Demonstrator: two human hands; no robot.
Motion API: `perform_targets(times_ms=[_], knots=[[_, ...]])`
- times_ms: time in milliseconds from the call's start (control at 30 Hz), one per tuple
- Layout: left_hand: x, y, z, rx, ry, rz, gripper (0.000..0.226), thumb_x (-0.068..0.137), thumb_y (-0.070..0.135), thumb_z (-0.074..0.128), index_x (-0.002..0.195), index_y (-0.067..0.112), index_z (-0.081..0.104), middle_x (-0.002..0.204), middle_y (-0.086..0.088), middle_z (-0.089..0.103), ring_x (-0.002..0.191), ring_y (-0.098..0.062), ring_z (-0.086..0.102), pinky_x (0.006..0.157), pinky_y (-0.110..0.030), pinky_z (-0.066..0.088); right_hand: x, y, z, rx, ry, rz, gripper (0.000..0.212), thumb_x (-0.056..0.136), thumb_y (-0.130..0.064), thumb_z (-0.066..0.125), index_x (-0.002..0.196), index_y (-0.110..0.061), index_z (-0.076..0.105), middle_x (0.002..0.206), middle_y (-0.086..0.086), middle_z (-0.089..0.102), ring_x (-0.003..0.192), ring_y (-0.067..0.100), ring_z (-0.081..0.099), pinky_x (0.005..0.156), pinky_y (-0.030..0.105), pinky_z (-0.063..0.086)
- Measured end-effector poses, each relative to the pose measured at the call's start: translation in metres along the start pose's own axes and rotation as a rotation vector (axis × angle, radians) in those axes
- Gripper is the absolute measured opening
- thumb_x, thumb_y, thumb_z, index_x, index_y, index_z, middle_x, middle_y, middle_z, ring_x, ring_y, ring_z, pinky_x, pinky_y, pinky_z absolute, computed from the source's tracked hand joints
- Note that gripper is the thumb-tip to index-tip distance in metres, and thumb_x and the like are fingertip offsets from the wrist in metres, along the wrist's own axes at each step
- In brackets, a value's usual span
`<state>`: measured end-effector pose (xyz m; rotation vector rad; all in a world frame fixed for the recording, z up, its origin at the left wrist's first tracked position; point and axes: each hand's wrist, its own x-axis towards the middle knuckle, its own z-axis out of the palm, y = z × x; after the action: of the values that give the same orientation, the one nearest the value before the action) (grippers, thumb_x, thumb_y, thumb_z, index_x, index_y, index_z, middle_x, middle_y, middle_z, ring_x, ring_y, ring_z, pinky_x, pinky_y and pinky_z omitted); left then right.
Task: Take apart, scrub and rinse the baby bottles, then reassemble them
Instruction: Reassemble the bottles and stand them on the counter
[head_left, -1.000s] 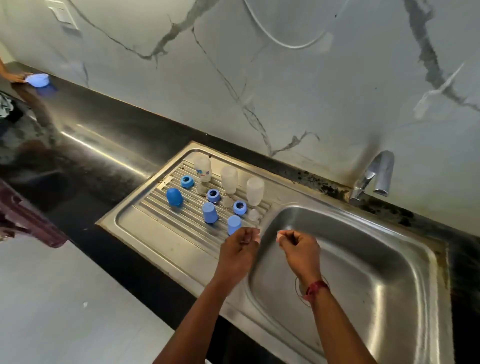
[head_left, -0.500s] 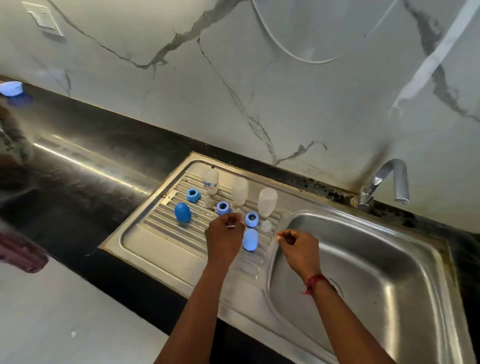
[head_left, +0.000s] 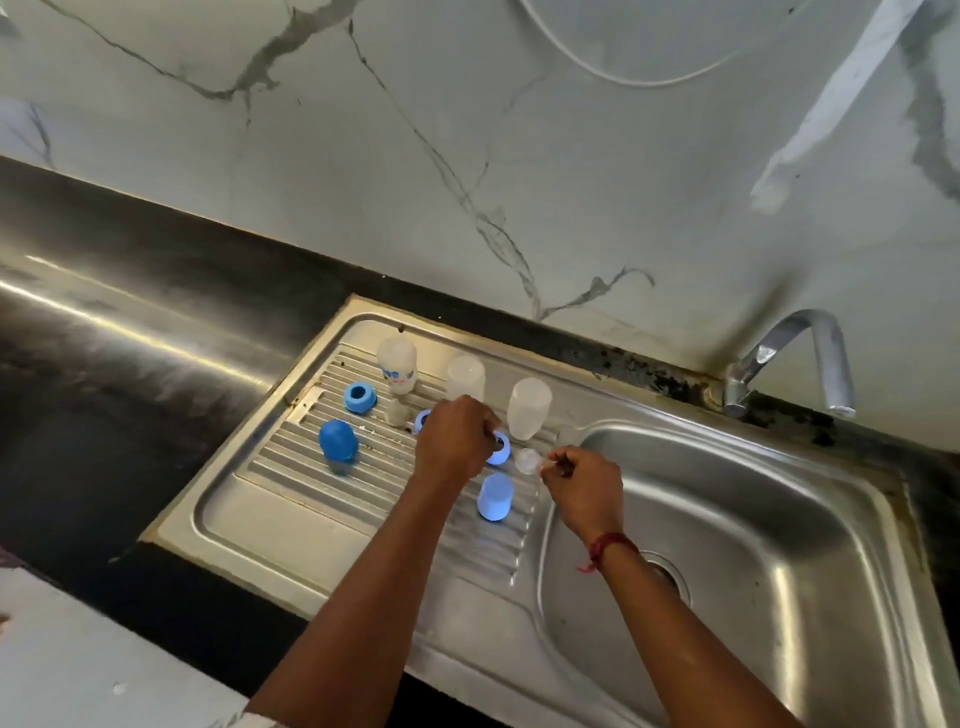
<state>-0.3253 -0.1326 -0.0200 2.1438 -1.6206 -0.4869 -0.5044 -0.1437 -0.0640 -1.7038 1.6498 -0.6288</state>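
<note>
Head view: a person is leaning over a steel sink (head_left: 769, 519) set in a black worktop (head_left: 104, 322), both forearms reaching in from 6 o'clock.
Left hand: the left hand (head_left: 457, 441) is hovering over the ribbed drainboard (head_left: 291, 525) with its fingers curled in; I cannot tell whether they are pinching anything.
Right hand: the right hand (head_left: 584, 483) is curling its fingers at the sink's near rim, the tips lying just beside a clear teat (head_left: 528, 460) at its 10 o'clock; I cannot tell whether it is gripping the teat.
Bottles: three clear bottles (head_left: 529, 408) are standing mouth down in a row on the drainboard, at 11 to 1 o'clock of the left hand.
Rings: one blue ring (head_left: 359, 397) is lying at 10 o'clock of the left hand, another ring (head_left: 500, 448) touching its fingers at 3 o'clock.
Caps: a dark blue cap (head_left: 337, 441) is standing at 9 o'clock of the left hand, a pale blue cap (head_left: 495, 496) at 5 o'clock.
Tap: the tap (head_left: 795, 358) is arching over the sink at 2 o'clock.
</note>
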Motion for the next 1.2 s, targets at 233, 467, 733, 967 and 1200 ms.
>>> perform_targets(times_ms=[233,467,733,967,1200], knots=[[0.025,-0.008,0.016,0.241,-0.112,0.097,0.025,0.085,0.026,0.071,0.109,0.022,0.076,0.105,-0.005,0.074,0.098,-0.025,0.068,0.076,-0.032,0.052,0.011,0.009,0.009,0.0,-0.022,0.01,0.027,0.083,-0.025,0.074,0.109,-0.016,0.074,0.089,0.0,0.074,0.086,0.015,0.066,0.077,0.022,0.046],[0.032,-0.007,0.024,0.507,-0.238,0.24,0.018,0.089,0.021,0.064,0.103,0.012,0.071,0.102,-0.008,0.071,0.096,-0.027,0.066,0.066,-0.031,0.038,0.021,0.011,0.017,0.005,-0.086,-0.051,0.03,0.088,-0.029,0.072,0.116,-0.018,0.073,0.107,0.002,0.075,0.099,0.017,0.069,0.087,0.027,0.053],[0.039,-0.007,0.025,0.561,-0.204,0.276,0.012,0.089,0.023,0.062,0.09,0.012,0.068,0.095,-0.008,0.071,0.086,-0.026,0.067,0.064,-0.029,0.037,0.022,0.017,0.016,0.084,-0.015,0.004,0.012,0.083,-0.023,0.076,0.095,-0.02,0.076,0.093,-0.002,0.071,0.082,0.01,0.065,0.08,0.027,0.052],[0.036,-0.006,0.03,0.514,-0.184,0.263,0.02,0.082,0.021,0.066,0.071,0.014,0.05,0.086,-0.007,0.068,0.067,-0.021,0.052,0.06,-0.029,0.034,0.014,0.026,0.01,0.304,0.022,0.115,0.006,0.081,-0.018,0.077,0.083,-0.018,0.072,0.083,-0.006,0.072,0.08,0.01,0.068,0.078,0.027,0.055],[0.034,-0.006,0.032,0.509,-0.192,0.247,0.015,0.084,0.026,0.069,0.084,0.013,0.062,0.09,-0.007,0.07,0.08,-0.024,0.066,0.063,-0.029,0.036,0.01,0.028,0.003,0.329,0.018,0.132,0.007,0.081,-0.018,0.077,0.084,-0.016,0.071,0.081,-0.007,0.071,0.078,0.008,0.067,0.073,0.017,0.05]])
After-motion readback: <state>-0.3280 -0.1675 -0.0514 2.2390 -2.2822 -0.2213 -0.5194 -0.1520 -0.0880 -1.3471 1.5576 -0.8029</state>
